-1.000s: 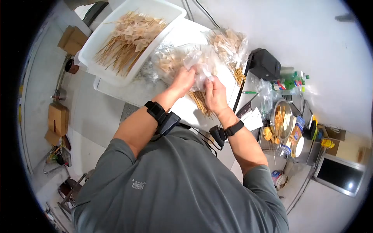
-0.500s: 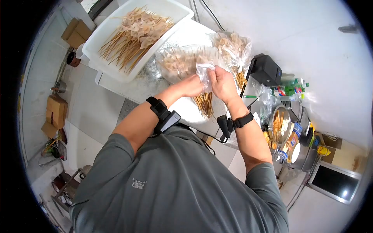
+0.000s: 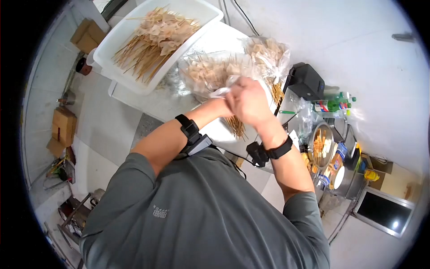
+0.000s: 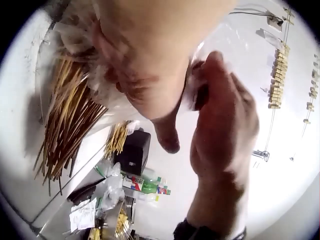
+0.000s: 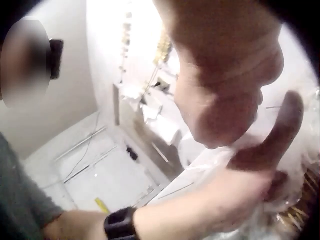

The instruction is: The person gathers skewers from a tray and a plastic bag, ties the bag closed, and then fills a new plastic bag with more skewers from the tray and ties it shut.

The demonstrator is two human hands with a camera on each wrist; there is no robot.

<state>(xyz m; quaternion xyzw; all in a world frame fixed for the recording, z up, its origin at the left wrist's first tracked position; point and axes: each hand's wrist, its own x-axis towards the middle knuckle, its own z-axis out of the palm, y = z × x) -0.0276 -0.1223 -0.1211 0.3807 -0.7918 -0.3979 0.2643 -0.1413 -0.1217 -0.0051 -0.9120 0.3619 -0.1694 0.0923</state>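
Both hands meet over the neck of a clear plastic bag (image 3: 204, 74) in the head view. It is filled with pale, thin pieces on sticks, whose bare bamboo ends (image 3: 235, 128) stick out below the hands. My right hand (image 3: 251, 102) pinches gathered plastic and covers much of my left hand (image 3: 220, 107). In the left wrist view, the left hand (image 4: 145, 65) grips the bag near the sticks (image 4: 65, 120), thumb pointing out. The right hand (image 4: 222, 117) there holds twisted plastic. The right wrist view shows the hands crossing close together, fingertips partly hidden.
A white plastic tub (image 3: 204, 11) of loose skewers (image 3: 152, 45) stands at upper left. Another bag of skewers (image 3: 267, 56) lies at the right, beside a black box (image 3: 307, 80). Green bottles (image 3: 331, 105) and a metal bowl (image 3: 322, 141) sit further right.
The hands have drawn the bag's neck together above the sticks and away from the filled part. The right hand has since crossed leftward over the left hand.
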